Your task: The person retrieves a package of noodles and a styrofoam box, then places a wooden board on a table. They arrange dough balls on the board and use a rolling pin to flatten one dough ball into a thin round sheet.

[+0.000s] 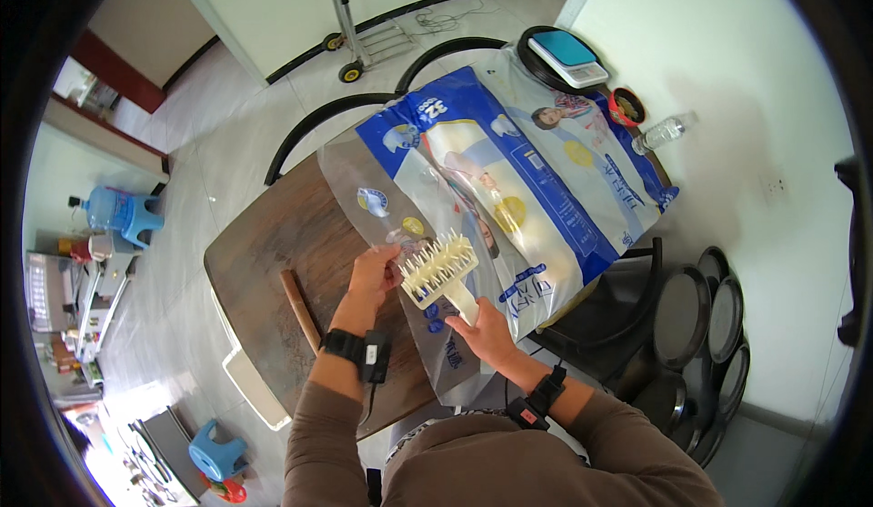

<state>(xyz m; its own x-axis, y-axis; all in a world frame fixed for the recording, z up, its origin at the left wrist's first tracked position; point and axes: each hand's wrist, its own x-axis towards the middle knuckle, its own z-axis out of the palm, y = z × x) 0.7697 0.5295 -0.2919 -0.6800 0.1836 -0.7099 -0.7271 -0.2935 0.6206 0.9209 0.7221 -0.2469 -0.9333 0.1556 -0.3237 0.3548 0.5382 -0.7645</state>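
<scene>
A cream plastic dough docker (440,268), a spiked roller on a short handle, is gripped by its handle in my right hand (485,336). Its spikes face up, above a flattened clear plastic bag with print (372,200). My left hand (372,275) is by the docker's left end, at the edge of that bag. Its fingers are bent, and whether they pinch the film cannot be told. A wooden rolling pin (300,309) lies on the brown table (259,254) left of my left forearm, partly hidden by it.
Blue and white printed plastic bags (539,186) cover the table's far right. Beyond them are a kitchen scale (569,60) on a black round pan, a red bowl (626,106) and a clear bottle (661,133). Round dark pans (682,316) stand by the right wall; black chairs (327,108) border the table.
</scene>
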